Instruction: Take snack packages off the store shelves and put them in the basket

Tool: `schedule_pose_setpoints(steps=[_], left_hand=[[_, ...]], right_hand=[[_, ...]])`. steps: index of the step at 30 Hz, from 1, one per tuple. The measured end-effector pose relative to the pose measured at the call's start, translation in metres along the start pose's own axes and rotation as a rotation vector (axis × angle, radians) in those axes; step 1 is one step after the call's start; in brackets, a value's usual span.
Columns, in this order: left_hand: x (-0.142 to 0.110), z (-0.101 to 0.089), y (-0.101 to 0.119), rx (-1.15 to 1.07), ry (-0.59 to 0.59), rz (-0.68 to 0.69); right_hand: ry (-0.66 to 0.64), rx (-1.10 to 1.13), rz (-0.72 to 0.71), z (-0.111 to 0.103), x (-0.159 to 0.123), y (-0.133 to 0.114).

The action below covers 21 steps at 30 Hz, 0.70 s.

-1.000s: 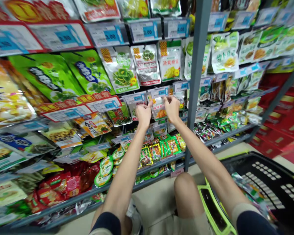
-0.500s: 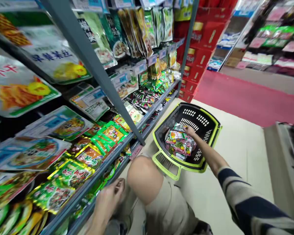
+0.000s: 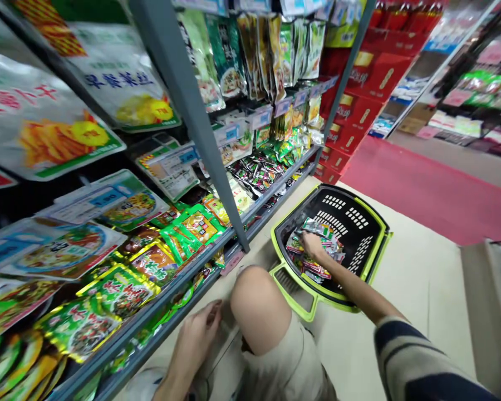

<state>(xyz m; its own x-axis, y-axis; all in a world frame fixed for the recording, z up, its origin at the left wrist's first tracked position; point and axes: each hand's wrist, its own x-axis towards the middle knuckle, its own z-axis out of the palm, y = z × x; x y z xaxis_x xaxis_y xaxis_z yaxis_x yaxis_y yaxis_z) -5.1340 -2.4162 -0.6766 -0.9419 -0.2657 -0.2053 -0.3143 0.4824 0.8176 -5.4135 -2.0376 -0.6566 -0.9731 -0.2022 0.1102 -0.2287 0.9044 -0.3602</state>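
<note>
My right hand reaches down into a black shopping basket with a lime-green rim on the floor and rests among the snack packets piled in it; its fingers are curled over the packets, and what they grip is hidden. My left hand hangs low beside my bent knee, near the edge of the bottom shelf; its fingers are loosely curled with nothing visible in them.
A grey shelf unit with an upright post fills the left side, hung and stacked with green, yellow and red snack packets. Red boxes stand at the aisle's end. A red floor strip lies beyond the basket.
Both hands have left the hanging packets up on the shelf. The right hand has gone down into the basket and moved toward its near side; the left hand has dropped beside my knee.
</note>
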Motion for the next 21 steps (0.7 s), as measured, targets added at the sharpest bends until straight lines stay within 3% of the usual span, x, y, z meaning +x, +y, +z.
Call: schedule_pose_setpoints(steps=[2,4,6,9,10,12,14,16,18,19,20,21], left_hand=[[-0.006,-0.021,0.031,-0.244,0.058,-0.019],[-0.021,-0.045,0.075,-0.57,0.035,-0.038],[-0.046,-0.064,0.123,-0.901,-0.126,0.022],[-0.089,-0.074,0.174,-1.189,-0.284,0.18],[-0.102,-0.074,0.181,-1.207,-0.257,0.202],[-0.121,-0.078,0.181,-1.183,-0.057,0.217],[-0.132,-0.092,0.173,-1.157,0.223,0.243],[-0.136,-0.116,0.169,-1.142,0.423,0.322],[-0.132,-0.144,0.176,-1.076,0.506,0.433],[-0.126,-0.158,0.182,-1.009,0.541,0.505],[-0.116,-0.17,0.19,-0.928,0.564,0.574],[-0.104,-0.18,0.197,-0.869,0.567,0.622]], right_hand=[[0.183,0.032,-0.076,-0.048,-0.026,-0.005],[0.358,0.116,-0.245,-0.1,-0.063,-0.026],[0.549,0.262,-0.631,-0.142,-0.104,-0.063],[0.458,0.131,-1.174,-0.167,-0.157,-0.135],[0.38,0.077,-1.302,-0.165,-0.169,-0.16],[0.239,0.109,-1.433,-0.153,-0.182,-0.204],[0.162,0.389,-1.325,-0.145,-0.181,-0.243],[0.053,0.745,-1.071,-0.15,-0.169,-0.279],[-0.134,0.978,-0.889,-0.166,-0.147,-0.318],[-0.223,1.027,-0.868,-0.173,-0.134,-0.337],[-0.272,1.03,-0.856,-0.179,-0.119,-0.356],[-0.238,1.072,-0.828,-0.182,-0.104,-0.373]])
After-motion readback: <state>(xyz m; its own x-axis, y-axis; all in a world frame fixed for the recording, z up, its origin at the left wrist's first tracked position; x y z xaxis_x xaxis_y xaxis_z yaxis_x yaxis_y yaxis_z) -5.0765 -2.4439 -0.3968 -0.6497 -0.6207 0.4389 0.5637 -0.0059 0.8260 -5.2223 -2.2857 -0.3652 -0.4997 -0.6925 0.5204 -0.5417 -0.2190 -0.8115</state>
